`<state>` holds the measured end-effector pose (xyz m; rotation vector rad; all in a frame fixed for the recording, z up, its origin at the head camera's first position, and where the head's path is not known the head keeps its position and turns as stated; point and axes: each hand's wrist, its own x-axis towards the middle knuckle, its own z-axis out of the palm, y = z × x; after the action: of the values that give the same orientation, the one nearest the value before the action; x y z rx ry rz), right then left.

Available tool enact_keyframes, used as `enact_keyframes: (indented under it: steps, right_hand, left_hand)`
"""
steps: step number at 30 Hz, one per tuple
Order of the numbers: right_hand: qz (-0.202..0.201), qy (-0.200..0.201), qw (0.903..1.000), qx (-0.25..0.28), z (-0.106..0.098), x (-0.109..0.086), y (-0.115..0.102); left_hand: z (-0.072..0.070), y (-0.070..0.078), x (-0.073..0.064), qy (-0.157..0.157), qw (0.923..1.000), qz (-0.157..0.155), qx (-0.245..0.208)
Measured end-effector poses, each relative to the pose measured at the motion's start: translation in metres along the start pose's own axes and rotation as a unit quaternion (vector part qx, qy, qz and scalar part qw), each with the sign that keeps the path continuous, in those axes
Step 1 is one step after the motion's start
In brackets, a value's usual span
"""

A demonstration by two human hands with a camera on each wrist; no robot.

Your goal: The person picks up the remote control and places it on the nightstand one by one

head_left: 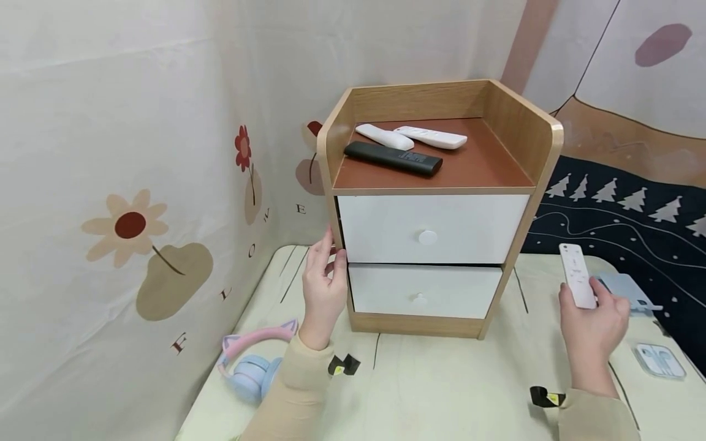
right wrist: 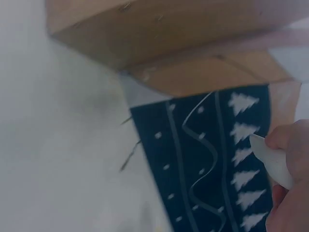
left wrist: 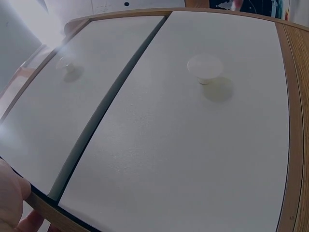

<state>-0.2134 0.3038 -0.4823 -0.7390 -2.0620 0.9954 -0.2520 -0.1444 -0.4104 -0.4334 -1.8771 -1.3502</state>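
Note:
A small wooden cabinet [head_left: 543,184] with two white drawers stands on the bed-like surface. My left hand [head_left: 324,294] grips its left side edge, thumb at the front and fingers along the outer side. In the left wrist view the drawer fronts [left wrist: 159,145] fill most of the picture. My right hand [head_left: 595,324] holds a white remote control [head_left: 576,275] upright to the right of the cabinet, apart from it. On the brown cabinet top lie a black remote [head_left: 393,159] and two white remotes, one on the left [head_left: 384,136] and one on the right [head_left: 432,137].
Pink and blue cat-ear headphones [head_left: 250,373] lie left of my left forearm. Beyond my right hand are a light-blue flat object [head_left: 629,293], partly hidden, and earphones in a clear case [head_left: 659,360]. Printed fabric [head_left: 165,122] hangs behind and on the left.

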Motion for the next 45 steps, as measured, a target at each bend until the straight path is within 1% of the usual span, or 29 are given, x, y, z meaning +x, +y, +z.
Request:
enact_keyframes:
  steps: [5, 8, 11, 13, 18, 22, 26, 32, 37, 39, 42, 45]
  right_hand:
    - [-0.049, 0.031, 0.9982, 0.014, -0.007, 0.000, -0.026]
    - [-0.069, 0.048, 0.9959, 0.032, -0.014, -0.001, -0.044]
    - [-0.091, 0.064, 0.9919, 0.060, -0.022, -0.002, -0.062]
    - [-0.100, 0.070, 0.9901, 0.069, -0.027, -0.002, -0.075]
    - [-0.132, 0.084, 0.9852, 0.070, -0.041, 0.001, -0.107]
    - [-0.166, 0.099, 0.9779, 0.079, -0.050, 0.005, -0.127]
    - [-0.191, 0.127, 0.9686, 0.095, -0.059, 0.008, -0.148]
    - [-0.220, 0.168, 0.9509, 0.138, -0.076, 0.008, -0.189]
    - [-0.244, 0.172, 0.9408, 0.160, -0.086, 0.007, -0.215]
    - [-0.256, 0.175, 0.9339, 0.178, -0.088, 0.006, -0.224]
    - [-0.273, 0.188, 0.9191, 0.213, -0.087, 0.002, -0.241]
    - [-0.289, 0.190, 0.9106, 0.226, -0.085, -0.004, -0.261]
  left_hand:
    - [0.000, 0.001, 0.001, -0.001, 1.0000, 0.002, 0.002]
    - [0.000, 0.003, 0.001, -0.002, 1.0000, 0.000, 0.001]
    - [0.000, 0.003, 0.001, -0.003, 1.0000, -0.003, -0.001]
    - [0.000, 0.004, 0.001, -0.004, 1.0000, -0.002, 0.000]
    - [0.000, 0.003, 0.002, -0.005, 1.0000, 0.004, 0.007]
    - [-0.001, 0.004, 0.002, -0.004, 0.9999, 0.003, 0.010]
    - [-0.001, 0.005, 0.001, -0.004, 1.0000, 0.001, 0.008]
    - [-0.001, 0.004, 0.001, -0.005, 1.0000, -0.001, 0.006]
    - [-0.001, 0.005, 0.001, -0.006, 0.9999, 0.001, 0.008]
    - [-0.001, 0.005, 0.001, -0.006, 0.9999, 0.000, 0.009]
    - [-0.001, 0.005, 0.001, -0.006, 0.9999, -0.001, 0.010]
    - [-0.001, 0.005, 0.001, -0.005, 0.9999, -0.003, 0.012]
